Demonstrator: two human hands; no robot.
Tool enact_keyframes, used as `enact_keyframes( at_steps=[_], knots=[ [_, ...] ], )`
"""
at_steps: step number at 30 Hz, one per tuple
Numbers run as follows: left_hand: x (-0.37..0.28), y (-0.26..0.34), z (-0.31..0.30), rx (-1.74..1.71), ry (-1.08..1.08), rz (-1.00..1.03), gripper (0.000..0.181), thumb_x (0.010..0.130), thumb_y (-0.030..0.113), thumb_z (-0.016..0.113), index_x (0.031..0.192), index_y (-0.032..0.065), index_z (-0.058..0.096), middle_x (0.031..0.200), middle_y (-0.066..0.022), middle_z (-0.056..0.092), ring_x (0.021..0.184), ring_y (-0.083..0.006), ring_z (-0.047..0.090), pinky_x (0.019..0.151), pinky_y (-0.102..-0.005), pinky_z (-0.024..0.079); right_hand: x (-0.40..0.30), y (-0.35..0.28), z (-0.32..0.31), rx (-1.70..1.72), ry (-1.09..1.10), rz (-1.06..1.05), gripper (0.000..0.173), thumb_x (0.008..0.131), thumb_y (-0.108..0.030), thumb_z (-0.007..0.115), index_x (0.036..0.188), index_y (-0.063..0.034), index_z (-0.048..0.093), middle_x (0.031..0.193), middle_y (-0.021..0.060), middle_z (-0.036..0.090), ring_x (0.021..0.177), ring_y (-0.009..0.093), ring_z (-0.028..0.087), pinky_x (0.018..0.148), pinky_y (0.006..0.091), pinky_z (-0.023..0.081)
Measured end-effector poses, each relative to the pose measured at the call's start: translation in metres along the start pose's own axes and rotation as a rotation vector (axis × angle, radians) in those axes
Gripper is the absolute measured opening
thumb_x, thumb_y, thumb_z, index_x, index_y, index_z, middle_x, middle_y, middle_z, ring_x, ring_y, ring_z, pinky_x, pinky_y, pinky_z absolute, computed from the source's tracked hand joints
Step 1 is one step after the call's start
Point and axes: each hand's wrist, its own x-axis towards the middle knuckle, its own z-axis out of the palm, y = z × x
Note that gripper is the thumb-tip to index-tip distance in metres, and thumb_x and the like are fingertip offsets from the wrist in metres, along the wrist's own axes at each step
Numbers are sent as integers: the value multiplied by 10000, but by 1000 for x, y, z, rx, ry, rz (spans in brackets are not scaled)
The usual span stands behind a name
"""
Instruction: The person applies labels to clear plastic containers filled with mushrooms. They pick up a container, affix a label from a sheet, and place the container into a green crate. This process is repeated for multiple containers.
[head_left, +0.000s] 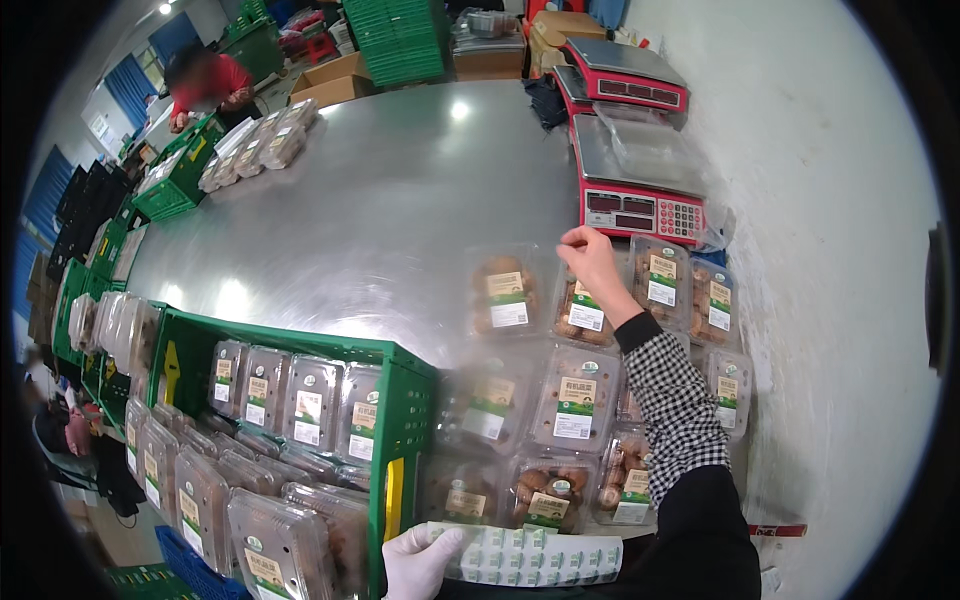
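My left hand (424, 559), in a white glove, grips the left end of a sheet of small green and white stickers (536, 556) near the lower edge of the view. My bare right hand (592, 262) is over the top of a clear plastic box of mushrooms (585, 319), thumb and fingertips pinched together; whether a sticker is between them cannot be made out. To its left lies another labelled mushroom box (504, 296). More labelled clear boxes (576, 397) lie in rows nearer to me, several with a round green sticker at the top.
A green plastic crate (285, 330) packed with labelled boxes stands at the left. Red digital scales (637, 210) stand by the wall beyond the boxes. Across the steel table (360, 210) are stacked boxes (262, 146), another green crate (176, 180) and a person (214, 82) in red.
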Motion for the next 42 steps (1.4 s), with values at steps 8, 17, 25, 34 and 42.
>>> enact_keyframes(
  at_steps=[8,17,25,34,42],
  knots=[
    [-13,-6,-7,-7,3,15,128,910,95,679,974,-7,724,828,-17,710,706,-67,625,661,-213,502,12,-16,101,-54,-143,0,159,796,34,598,953,13,608,928,126,632,825,236,620,717,367,514],
    [-39,-6,-22,-36,-81,68,134,899,92,689,972,-15,724,835,-20,710,724,-68,626,674,-217,502,-25,-19,80,-697,-4,-846,284,835,-54,547,1115,-23,582,1237,197,518,1232,396,449,1060,553,320],
    [-51,-16,-56,86,-336,321,116,891,41,696,979,-28,726,887,-39,715,783,-72,626,755,-210,500,-201,-222,-69,-126,-814,-55,247,900,-241,667,933,3,654,796,60,665,753,134,614,678,273,484],
    [-98,-46,-88,153,-838,344,94,854,-17,691,932,-24,743,887,-59,711,779,-90,616,731,-231,489,-560,-349,-126,-285,-441,476,314,823,-246,756,834,21,592,738,141,627,701,222,624,623,343,479],
    [-133,-94,-80,365,-1436,259,232,812,-86,699,1041,-52,707,982,-113,726,896,-131,668,840,-262,530,-759,-374,-51,-556,303,450,198,839,-185,727,812,-48,588,768,91,591,759,314,578,644,405,457]
  ],
)
